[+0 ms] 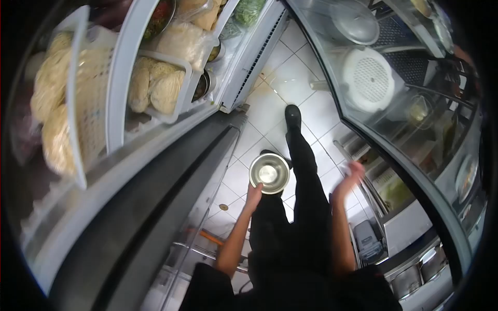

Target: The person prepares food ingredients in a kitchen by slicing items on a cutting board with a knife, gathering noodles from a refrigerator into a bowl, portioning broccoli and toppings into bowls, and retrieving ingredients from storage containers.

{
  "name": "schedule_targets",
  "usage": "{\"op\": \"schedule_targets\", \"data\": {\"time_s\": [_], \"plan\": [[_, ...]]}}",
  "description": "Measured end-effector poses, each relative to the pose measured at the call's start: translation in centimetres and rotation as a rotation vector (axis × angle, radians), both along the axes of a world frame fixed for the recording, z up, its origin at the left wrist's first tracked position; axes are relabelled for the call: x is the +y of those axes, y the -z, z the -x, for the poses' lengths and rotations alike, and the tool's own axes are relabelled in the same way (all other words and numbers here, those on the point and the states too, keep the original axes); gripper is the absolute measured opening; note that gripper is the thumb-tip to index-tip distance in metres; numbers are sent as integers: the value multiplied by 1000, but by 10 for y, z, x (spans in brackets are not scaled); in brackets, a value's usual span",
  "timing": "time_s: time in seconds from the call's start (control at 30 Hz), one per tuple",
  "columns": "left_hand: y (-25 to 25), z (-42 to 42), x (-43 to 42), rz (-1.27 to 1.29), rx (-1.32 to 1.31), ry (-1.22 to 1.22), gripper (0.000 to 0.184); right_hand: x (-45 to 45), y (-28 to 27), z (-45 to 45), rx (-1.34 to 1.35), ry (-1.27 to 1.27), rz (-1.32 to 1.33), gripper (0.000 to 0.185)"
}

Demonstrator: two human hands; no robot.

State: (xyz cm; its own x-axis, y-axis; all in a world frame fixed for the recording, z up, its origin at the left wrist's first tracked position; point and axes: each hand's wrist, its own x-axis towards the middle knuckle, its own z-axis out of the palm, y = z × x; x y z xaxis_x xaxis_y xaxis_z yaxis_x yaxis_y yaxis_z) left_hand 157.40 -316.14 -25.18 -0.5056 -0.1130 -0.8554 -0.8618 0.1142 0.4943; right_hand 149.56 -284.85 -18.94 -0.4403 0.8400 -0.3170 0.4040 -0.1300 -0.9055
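My left hand [254, 197] grips the rim of a round stainless steel bowl [269, 173], with the fingers mostly hidden beneath it. The inside of the bowl shows bare shiny metal. My right hand [353, 180] is raised on the other side of my legs, a little blurred, holding nothing that I can see. Its fingers appear loosely spread, near the metal counter edge at the right.
On the left, an open fridge holds a white basket [93, 103] and a white tub [180, 103] with bagged pale food. A dark door [150, 207] stands below. At right, a glass panel [332, 78] fronts a white perforated piece [368, 79]. White tiles [264, 111] look wet.
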Motion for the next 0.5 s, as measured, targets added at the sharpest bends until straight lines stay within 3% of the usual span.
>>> {"op": "schedule_targets", "data": {"time_s": [0.07, 0.1, 0.13, 0.2, 0.27, 0.3, 0.4, 0.5], "plan": [[8, 17, 5, -14, 64, -55, 45, -75, 42, 78, -310, -836, 147, 29], [-2, 33, 10, -13, 13, -74, 46, -108, 73, 117, 21, -1107, -104, 30], [-6, 48, 12, -40, -66, -141, 47, -152, 60, 184, 111, -1239, -260, 30], [0, 76, 14, -93, -199, -284, 49, -237, 101, 287, 435, -1310, -321, 36], [32, 74, 10, -13, 30, -177, 50, -315, 109, 373, 690, -1443, -522, 37], [42, 71, 9, 29, 137, -116, 51, -358, 126, 404, 981, -1213, -520, 37], [57, 98, 8, -161, 59, -250, 49, -422, 144, 439, 748, -1425, -596, 37], [65, 111, 21, -252, 5, -315, 48, -446, 161, 439, 688, -1469, -591, 38]]}}
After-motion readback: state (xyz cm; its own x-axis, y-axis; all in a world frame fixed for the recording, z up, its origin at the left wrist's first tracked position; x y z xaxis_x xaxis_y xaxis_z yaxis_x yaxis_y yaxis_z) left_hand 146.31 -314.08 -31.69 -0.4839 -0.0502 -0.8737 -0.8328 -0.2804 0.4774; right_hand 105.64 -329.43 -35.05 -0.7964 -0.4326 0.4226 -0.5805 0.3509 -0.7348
